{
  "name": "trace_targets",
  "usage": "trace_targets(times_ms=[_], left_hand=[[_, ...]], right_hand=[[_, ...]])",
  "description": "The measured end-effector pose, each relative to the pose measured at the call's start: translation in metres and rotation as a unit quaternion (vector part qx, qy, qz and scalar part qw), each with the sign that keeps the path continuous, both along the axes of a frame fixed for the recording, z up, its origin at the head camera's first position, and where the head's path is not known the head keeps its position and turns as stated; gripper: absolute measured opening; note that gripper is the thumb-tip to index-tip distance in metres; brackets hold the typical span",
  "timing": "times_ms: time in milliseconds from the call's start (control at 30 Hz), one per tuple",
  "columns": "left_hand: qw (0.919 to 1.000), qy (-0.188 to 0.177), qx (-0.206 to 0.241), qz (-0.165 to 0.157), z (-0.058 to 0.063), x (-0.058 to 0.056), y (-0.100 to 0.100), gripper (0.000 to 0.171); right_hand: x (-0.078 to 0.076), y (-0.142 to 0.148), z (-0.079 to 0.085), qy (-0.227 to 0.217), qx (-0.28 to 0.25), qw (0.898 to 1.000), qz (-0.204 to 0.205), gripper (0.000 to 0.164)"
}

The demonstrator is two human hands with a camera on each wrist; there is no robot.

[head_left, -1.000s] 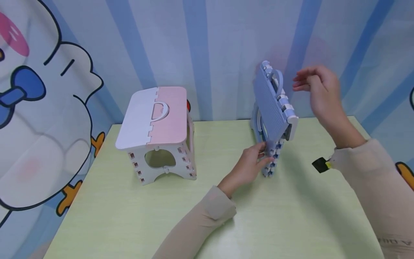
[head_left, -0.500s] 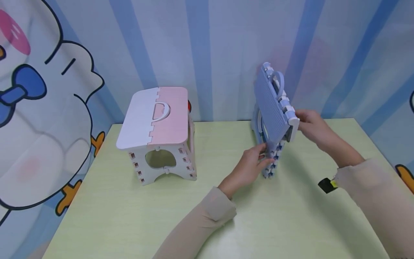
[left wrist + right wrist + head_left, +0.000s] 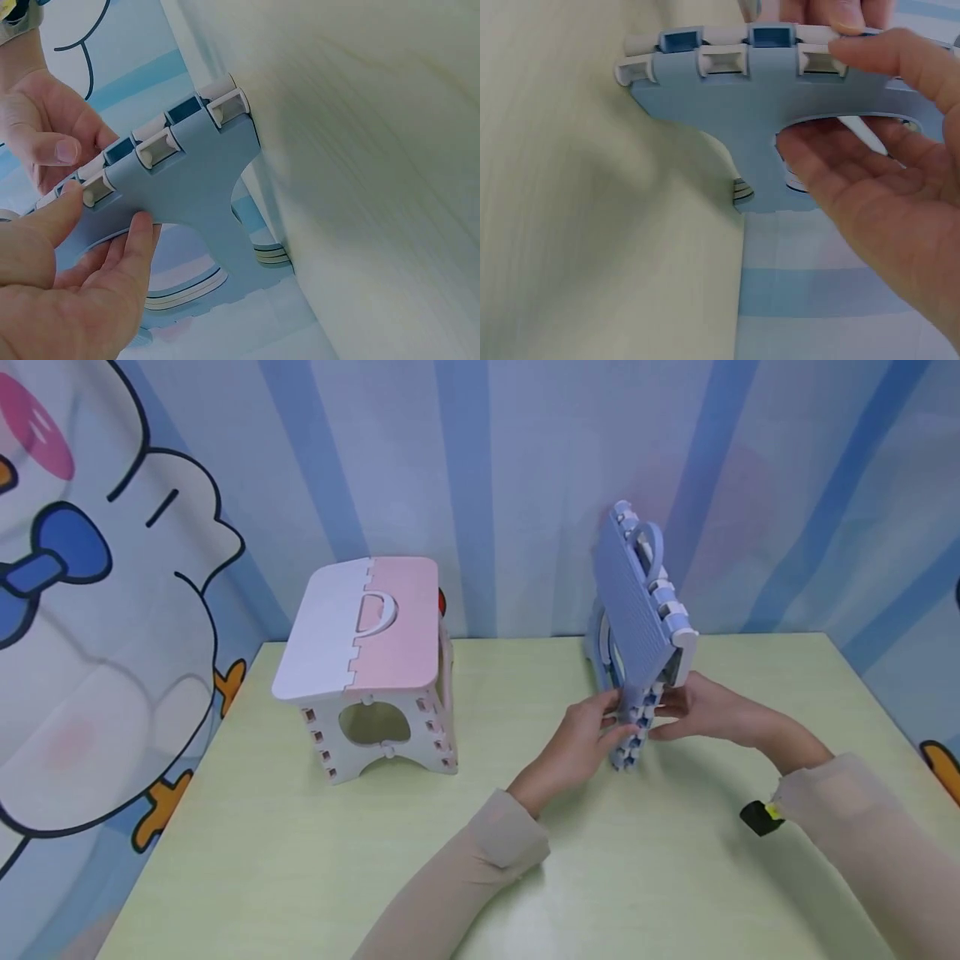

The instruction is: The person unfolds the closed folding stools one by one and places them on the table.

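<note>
In the head view, the blue folding stool (image 3: 633, 602) is standing upright, nearly flat, on the desk (image 3: 315, 860), the pink-and-white stool (image 3: 367, 660) is standing to its left, and both hands are closing narrowly about its near edge: the left hand (image 3: 573, 743) at its left face, the right hand (image 3: 708, 708) at its right. In the left wrist view, the left hand is pinching its leg panel (image 3: 191, 176), thumb against the hinge row (image 3: 157, 148). In the right wrist view, the right hand is holding its facing side (image 3: 754, 127), thumb over the hinges, fingers at the opening.
</note>
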State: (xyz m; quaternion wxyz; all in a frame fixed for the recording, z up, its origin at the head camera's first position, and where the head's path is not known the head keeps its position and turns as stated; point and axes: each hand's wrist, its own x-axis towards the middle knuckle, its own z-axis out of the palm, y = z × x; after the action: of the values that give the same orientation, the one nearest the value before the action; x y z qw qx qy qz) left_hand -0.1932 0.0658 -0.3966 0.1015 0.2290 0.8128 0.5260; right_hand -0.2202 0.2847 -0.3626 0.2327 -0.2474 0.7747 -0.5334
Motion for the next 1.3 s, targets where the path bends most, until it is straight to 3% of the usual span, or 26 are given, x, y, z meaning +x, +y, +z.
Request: trace_targets(times_ms=[200, 500, 733, 933, 1100, 1300], left_hand=[[1.0, 0.006, -0.002, -0.001, 0.002, -0.001, 0.001, 0.054], [0.9998, 0.016, -0.008, -0.003, 0.003, -0.001, 0.002, 0.054], [0.9992, 0.034, -0.017, -0.011, 0.002, -0.003, 0.0, 0.054], [0.999, 0.035, -0.025, -0.011, 0.002, -0.004, -0.001, 0.057], [0.9979, 0.058, -0.028, -0.006, 0.001, -0.004, -0.002, 0.052], [0.9973, 0.064, -0.035, -0.003, 0.0, -0.004, -0.002, 0.05]], right_hand=[[0.002, -0.004, -0.009, 0.039, -0.001, 0.999, -0.03, 0.095], [0.006, -0.001, -0.017, 0.076, 0.011, 0.994, -0.073, 0.085], [0.005, 0.0, -0.023, 0.062, -0.026, 0.995, -0.072, 0.073], [0.007, -0.001, -0.025, 0.057, -0.017, 0.995, -0.082, 0.069], [0.009, -0.002, -0.028, 0.062, -0.011, 0.994, -0.093, 0.064], [0.011, -0.002, -0.028, 0.041, -0.024, 0.994, -0.097, 0.065]])
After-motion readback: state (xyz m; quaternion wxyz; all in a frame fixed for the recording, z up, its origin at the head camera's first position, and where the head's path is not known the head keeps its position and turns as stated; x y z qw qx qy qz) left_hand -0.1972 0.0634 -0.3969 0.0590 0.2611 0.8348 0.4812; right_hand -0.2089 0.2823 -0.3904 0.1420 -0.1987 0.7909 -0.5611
